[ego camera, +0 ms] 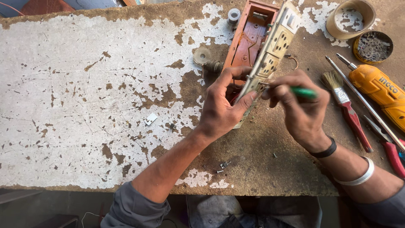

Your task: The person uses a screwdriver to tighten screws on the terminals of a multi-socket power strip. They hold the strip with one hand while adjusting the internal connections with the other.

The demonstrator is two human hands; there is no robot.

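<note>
Fingers of left hand (221, 105) grip socket plate (270, 55); right hand (301, 105) holds green screwdriver (304, 92).

Workshop, paint-flaked workbench (84, 105), paintbrush (344, 101), screwdriver (379, 86), loose screws (222, 166)

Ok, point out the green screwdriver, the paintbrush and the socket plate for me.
Screwdriver (304, 93): head view, on its green handle.
Paintbrush (349, 114): head view, on its red handle.
Socket plate (279, 41): head view, on a middle socket.

Soft, even daylight, sharp focus.
Faint shadows fall just below the forearms on the desk (84, 105); its edges bow slightly.
</note>
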